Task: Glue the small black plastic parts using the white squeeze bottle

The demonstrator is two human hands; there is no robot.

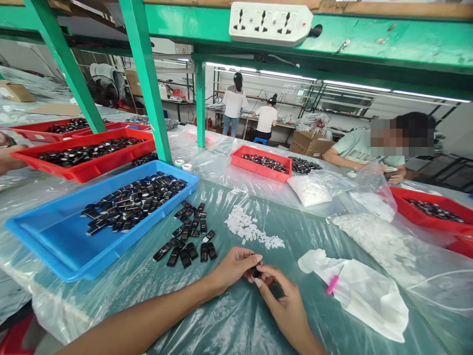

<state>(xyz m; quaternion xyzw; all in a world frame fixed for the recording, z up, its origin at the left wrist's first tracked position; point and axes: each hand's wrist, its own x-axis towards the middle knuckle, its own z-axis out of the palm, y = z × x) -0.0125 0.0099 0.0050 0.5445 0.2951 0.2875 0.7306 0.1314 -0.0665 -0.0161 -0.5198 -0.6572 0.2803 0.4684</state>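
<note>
Between my two hands is a small black plastic casing (256, 271), partly hidden by the fingers. My left hand (236, 266) pinches it from the left, thumb on top. On the right side, the thumb and fingers of my right hand (279, 291) close on the same piece. Just left of my hands, several more black casings (190, 251) lie loose on the plastic-covered table (236, 320). A pile of small white plastic pieces (242, 222) sits beyond my hands, with smaller white bits (272, 241) at its near right end.
A blue tray (59, 256) of black casings stands at left, red trays (84, 170) behind it. A pink-handled tool (332, 284) lies on a white cloth (369, 301) at right. Bags of white pieces (314, 190) lie farther back. A co-worker (354, 145) sits across; green posts (148, 84) rise at left.
</note>
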